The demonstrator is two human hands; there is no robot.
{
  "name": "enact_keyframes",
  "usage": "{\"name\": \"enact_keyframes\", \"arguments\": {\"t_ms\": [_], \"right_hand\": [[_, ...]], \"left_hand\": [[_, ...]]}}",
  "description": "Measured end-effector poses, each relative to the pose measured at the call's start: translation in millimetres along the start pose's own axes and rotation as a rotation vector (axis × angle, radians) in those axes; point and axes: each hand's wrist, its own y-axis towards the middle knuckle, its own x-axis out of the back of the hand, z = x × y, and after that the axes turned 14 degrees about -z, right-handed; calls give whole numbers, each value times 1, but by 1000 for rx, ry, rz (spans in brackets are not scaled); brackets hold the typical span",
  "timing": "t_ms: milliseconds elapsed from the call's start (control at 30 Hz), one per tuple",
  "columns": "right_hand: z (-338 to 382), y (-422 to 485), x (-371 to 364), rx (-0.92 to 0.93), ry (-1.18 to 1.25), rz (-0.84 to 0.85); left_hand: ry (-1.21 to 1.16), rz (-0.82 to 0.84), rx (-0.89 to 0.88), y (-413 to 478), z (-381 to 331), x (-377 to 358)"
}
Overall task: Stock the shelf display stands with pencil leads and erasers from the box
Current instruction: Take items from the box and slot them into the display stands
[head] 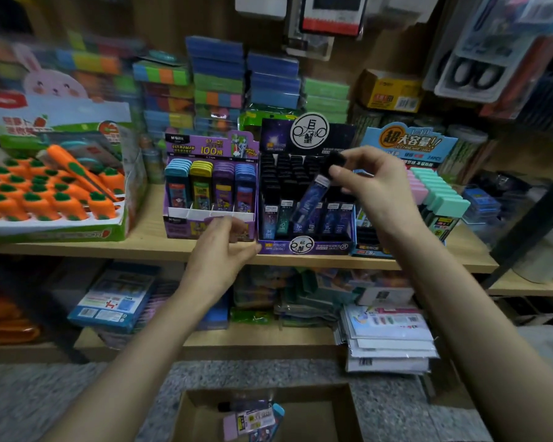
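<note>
Fingertips [336, 172] of the right hand [374, 183] are clamped on the black cap of a lead tube [310, 199], thumb below and forefinger above, just right of the frame's centre. The tube hangs over the dark stand [332, 247], with its lower end among the front rows of tubes already standing there. I cannot tell whether that end has found a slot.

The left hand [217, 260] holds nothing. Its fingers are loosely bent against the front of the purple stand [211, 145] and its thumb is at the dark stand's front left corner, on the shelf [147, 240] edge.

The tube's long axis runs on a diagonal. The cap is at the upper right, and the foot points down and left toward the stand's front, so it leans well off the upright line of its neighbours.

To seat it well, the cap probably needs swinging back over the foot until the tube stands parallel to the others. Then it can go straight down into a free slot. Pushing it in aslant risks knocking the packed front row. A light pinch high on the cap leaves room for the neighbours, and the left hand is well placed to brace the stand.

At the bottom of the frame, the box [186, 409] holds a few more pieces.
</note>
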Motion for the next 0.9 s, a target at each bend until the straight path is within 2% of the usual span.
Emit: {"name": "enact_keyframes", "arguments": {"t_ms": [100, 267, 533, 733, 900], "right_hand": [[-16, 4, -5, 57, -113, -4], [-35, 3, -16, 169, -263, 124], [-36, 3, -27, 213, -257, 221], [-40, -4, -36, 295, -371, 126], [-42, -11, -38, 528, -519, 133]], "left_hand": [[0, 82, 21, -1, 8, -15], [-22, 96, 28, 1, 11, -31], [-61, 64, 79, 5, 16, -40], [-62, 34, 64, 6, 16, -41], [-68, 87, 67, 5, 17, -36]]}}
